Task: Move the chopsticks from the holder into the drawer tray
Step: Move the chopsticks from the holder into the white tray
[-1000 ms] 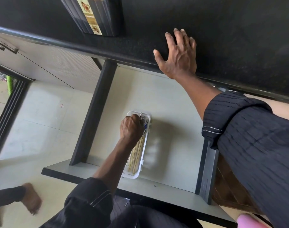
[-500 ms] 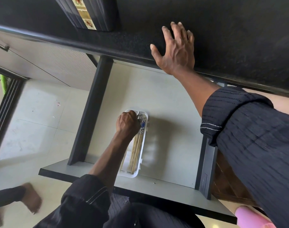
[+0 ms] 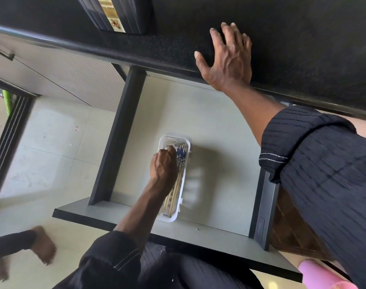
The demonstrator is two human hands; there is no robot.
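The chopsticks [image 3: 179, 180] lie inside the white tray [image 3: 165, 140] in the drawer, where the left hand [image 3: 164, 163] has its grip closed on these light, stiff, smooth sticks near their painted tops, while the right hand [image 3: 228, 59] rests flat and open on the desk [image 3: 303, 38].

I see black ribbed sleeves [image 3: 323, 174] rolled up on both forearms. Thin white stitching edges each cuff. My feet [image 3: 42, 245] are bare.

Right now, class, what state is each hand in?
Left hand: closed over the chopsticks in the tray.
Right hand: open, flat on the countertop.
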